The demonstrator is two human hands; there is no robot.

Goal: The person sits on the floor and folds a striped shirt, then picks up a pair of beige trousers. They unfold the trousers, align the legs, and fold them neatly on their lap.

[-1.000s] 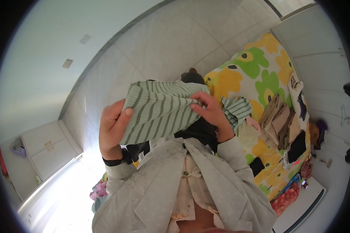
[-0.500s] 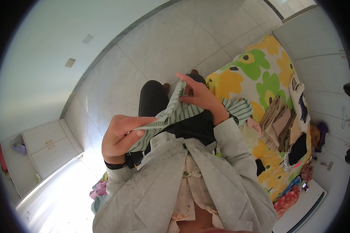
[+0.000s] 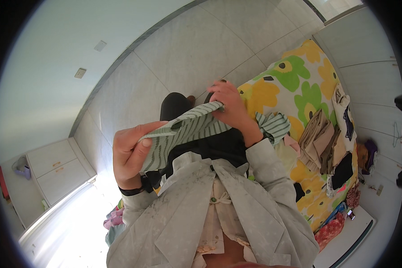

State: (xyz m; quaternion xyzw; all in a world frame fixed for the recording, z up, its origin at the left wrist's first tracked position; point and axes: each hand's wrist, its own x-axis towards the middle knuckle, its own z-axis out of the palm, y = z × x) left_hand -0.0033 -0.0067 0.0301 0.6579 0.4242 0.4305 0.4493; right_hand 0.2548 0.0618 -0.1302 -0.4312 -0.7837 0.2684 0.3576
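A green-and-white striped cloth garment (image 3: pixel 190 126) stretches between my two hands above my dark-trousered lap. My left hand (image 3: pixel 133 149) pinches its near-left end between thumb and fingers. At the garment's far-right end, my right hand (image 3: pixel 230 105) grips the edge, its fingertips slightly blurred. The upper edge runs in a slanting line from hand to hand, and the rest hangs below it. What kind of garment it is, I cannot tell. Beside my right wrist, a bunched piece of similar striped cloth (image 3: pixel 274 126) lies on the bed.
To my right is a bed with a yellow-and-green flowered cover (image 3: pixel 295 73). Folded brown trousers (image 3: pixel 315 140), a black cloth (image 3: pixel 342 172) and a white printed garment (image 3: pixel 341 111) lie on it. White cabinets (image 3: pixel 366 85) stand beyond. A low white cabinet (image 3: pixel 60 176) is at the left.
My right hand has closed its spread fingers on the garment and shifted slightly right. The left hand has moved a little left, so the cloth is pulled straighter between them.
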